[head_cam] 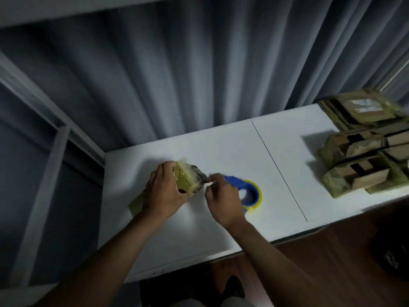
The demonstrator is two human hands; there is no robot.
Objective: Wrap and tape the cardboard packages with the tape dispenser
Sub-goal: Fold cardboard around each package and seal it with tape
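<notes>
A small cardboard package (188, 177), glossy with yellowish tape, stands on the white table (221, 147) at its left part. My left hand (164, 191) grips it from the left and above. My right hand (221, 196) holds the blue tape dispenser (247, 191) with its yellow tape roll just right of the package, fingers curled over the handle. The dispenser's front end meets the package's right edge. Another taped package (136, 203) lies flat under my left wrist, mostly hidden.
Several taped cardboard packages (358, 165) are stacked at the table's right end, with a flat pile of cardboard (363, 109) behind them. A thin dark seam (278, 169) crosses the table. Grey curtains hang behind. Brown floor lies below the front edge.
</notes>
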